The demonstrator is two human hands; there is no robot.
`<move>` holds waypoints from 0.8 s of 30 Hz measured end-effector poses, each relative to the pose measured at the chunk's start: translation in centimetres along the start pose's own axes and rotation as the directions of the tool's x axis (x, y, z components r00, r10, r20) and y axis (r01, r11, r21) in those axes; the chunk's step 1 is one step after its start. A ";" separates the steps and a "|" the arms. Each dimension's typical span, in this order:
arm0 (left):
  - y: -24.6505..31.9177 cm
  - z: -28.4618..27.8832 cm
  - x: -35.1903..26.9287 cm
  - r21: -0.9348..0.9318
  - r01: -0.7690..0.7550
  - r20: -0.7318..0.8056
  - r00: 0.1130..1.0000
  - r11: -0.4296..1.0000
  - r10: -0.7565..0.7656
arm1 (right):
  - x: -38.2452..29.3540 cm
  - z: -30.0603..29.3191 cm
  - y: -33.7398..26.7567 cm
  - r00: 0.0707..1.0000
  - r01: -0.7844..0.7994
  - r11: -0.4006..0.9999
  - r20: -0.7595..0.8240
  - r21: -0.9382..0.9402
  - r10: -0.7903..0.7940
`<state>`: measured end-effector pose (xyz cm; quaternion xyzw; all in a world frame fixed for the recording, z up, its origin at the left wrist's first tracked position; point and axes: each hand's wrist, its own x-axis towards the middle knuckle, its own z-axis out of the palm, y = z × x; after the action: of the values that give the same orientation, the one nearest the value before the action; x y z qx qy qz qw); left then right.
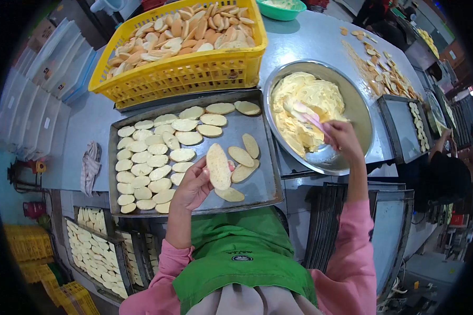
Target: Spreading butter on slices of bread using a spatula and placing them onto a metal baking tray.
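Note:
My left hand (193, 183) holds an oval bread slice (219, 167), its pale cut face up, above a metal baking tray (256, 193). Rows of slices coated with pale cream (157, 161) cover the tray's left and middle. On its right side lie several slices with no visible coating (241, 156). In my right hand (343, 138) is a pink-handled spatula (315, 124), its blade in the pale yellow cream (311, 94). That cream sits in a large steel bowl (358, 118) to the right of the tray.
A yellow plastic crate (181, 67) heaped with bread slices stands behind the tray. A crumpled cloth (90, 167) lies left. Filled trays (96, 252) stand below left, stacked trays (325, 228) below right. Beside another tray (402, 130), a co-worker (445, 173) stands at right.

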<state>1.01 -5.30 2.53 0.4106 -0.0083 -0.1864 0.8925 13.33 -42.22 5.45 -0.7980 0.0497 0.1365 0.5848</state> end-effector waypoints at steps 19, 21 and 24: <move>0.3 -0.7 -0.9 -0.082 -0.179 -0.064 0.983 0.980 0.174 | -9.8 14.0 0.1 0.867 0.461 0.872 -0.129 -0.162 -0.482; 0.6 -0.4 -0.9 -0.050 -0.203 -0.063 0.978 0.978 0.199 | -10.0 14.8 0.2 0.870 0.492 0.871 -0.048 -0.001 -0.491; 1.3 -1.0 -1.2 -0.223 -0.257 -0.104 0.965 0.940 0.239 | -10.0 14.7 1.3 0.856 0.516 0.844 0.054 -0.150 -0.514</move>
<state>0.47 -3.36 2.99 0.3046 -0.0043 -0.0565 0.9508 1.12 -29.55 2.93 -0.8252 -0.1804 -0.0170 0.5349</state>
